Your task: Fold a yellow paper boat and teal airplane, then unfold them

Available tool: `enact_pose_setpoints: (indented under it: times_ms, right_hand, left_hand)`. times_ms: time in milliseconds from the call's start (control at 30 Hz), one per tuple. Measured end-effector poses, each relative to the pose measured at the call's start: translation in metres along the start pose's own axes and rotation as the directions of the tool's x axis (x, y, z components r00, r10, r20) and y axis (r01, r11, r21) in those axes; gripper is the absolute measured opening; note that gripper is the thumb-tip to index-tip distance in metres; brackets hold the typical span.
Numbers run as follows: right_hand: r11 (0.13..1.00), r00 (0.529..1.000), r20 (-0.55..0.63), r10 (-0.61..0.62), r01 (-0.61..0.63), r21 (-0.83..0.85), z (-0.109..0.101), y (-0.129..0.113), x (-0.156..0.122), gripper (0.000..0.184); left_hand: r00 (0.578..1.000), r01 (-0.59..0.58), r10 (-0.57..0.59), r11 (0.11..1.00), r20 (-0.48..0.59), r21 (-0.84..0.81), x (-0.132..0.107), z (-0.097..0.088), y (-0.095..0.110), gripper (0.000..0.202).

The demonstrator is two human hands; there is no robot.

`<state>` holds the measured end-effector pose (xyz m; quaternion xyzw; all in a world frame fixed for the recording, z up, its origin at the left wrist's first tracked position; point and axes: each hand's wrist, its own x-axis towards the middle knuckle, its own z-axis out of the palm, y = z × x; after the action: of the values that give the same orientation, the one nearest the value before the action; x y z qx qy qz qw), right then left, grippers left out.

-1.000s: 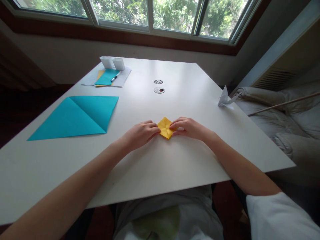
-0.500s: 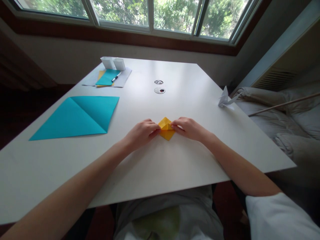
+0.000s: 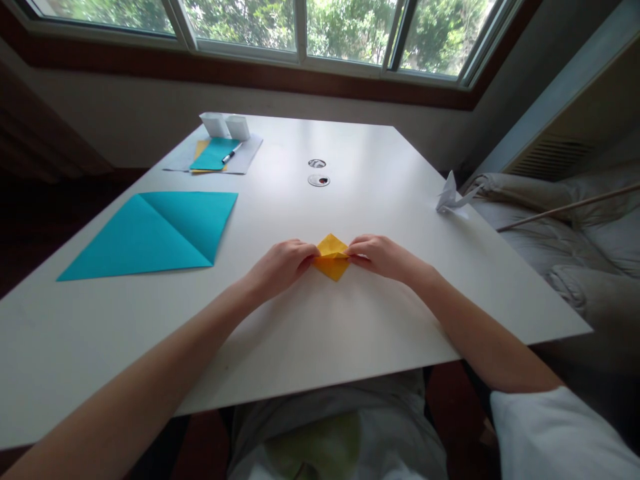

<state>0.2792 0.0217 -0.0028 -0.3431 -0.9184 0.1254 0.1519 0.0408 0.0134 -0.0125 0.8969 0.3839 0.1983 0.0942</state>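
Where yellow paper (image 3: pixel 332 269) is folded, white table (image 3: pixel 350 333), brown-framed window (image 3: pixel 273 30)

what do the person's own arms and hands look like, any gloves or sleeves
The left hand and right hand are bare, with no gloves, rings or watch that I can see. The forearms are uncovered. A white sleeve shows on the right arm; any left sleeve is out of view.

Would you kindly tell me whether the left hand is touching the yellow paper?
Touching. The head view shows the left hand pinching the left corner of the yellow paper, with no visible gap.
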Motion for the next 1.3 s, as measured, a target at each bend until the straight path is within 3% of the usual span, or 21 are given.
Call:
enact_pose_setpoints:
  times_ms: [367, 667, 933, 1300]
  right_hand:
    - [0.997, 0.997, -0.007, 0.073, -0.073, -0.025, -0.002, -0.001, 0.003, 0.019]
    - [0.937, 0.939, -0.095, 0.329, -0.313, 0.156, 0.008, 0.001, 0.007, 0.018]
    - [0.885, 0.884, -0.151, 0.443, -0.404, 0.229, 0.009, -0.005, 0.009, 0.010]
    - [0.908, 0.891, -0.173, 0.419, -0.410, 0.087, 0.011, -0.010, 0.011, 0.015]
  left_hand:
    - [0.998, 0.060, -0.061, 0.997, -0.018, -0.037, 0.000, -0.003, 0.002, 0.019]
    - [0.961, 0.242, -0.261, 0.953, -0.090, -0.181, 0.001, 0.006, -0.001, 0.015]
    - [0.971, 0.199, -0.209, 0.975, -0.116, -0.093, 0.003, 0.009, 0.001, 0.020]
    - [0.986, 0.134, -0.145, 0.983, -0.086, -0.124, 0.001, 0.015, -0.001, 0.028]
